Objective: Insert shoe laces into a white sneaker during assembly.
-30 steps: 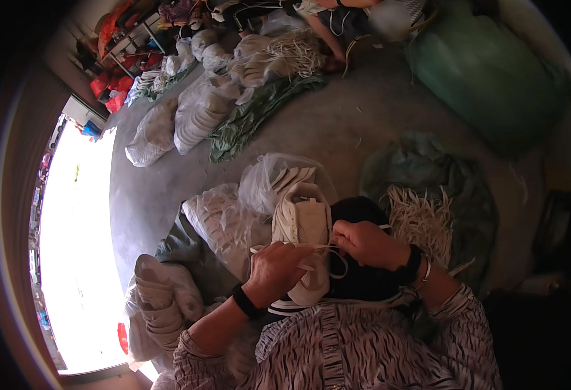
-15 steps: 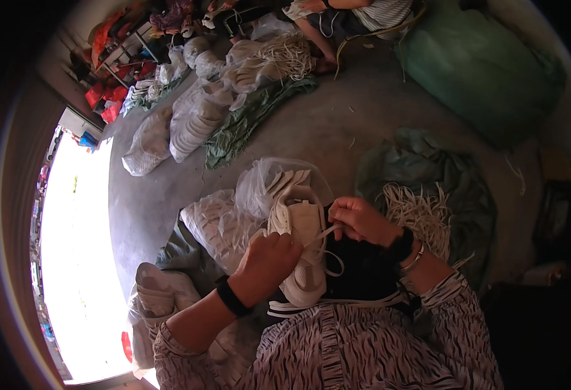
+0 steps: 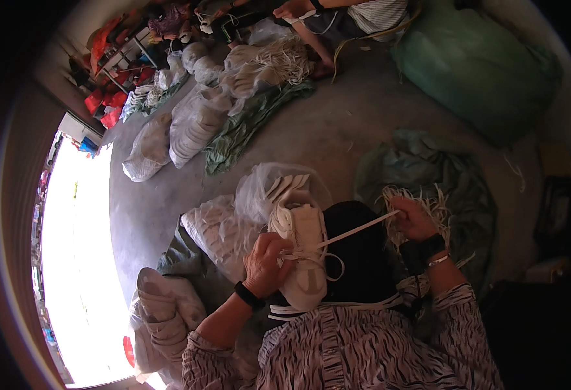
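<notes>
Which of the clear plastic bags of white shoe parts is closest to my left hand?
The bag of white parts just left of the white shoe, almost touching your left hand; the other bags lie farther up the floor.

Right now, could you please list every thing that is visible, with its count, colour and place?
shoe: one, white, on the lap, centre.
lace: one, white, stretched from the shoe toward the right.
loose laces: a heap, white, on the green sheet, right.
clear bags of white parts: several, left of the shoe and further up the floor.
big sack: one, green, upper right.
another person's arm: top edge, by more laces.
left hand: on the shoe, holding it.
right hand: pulling the lace end.
</notes>
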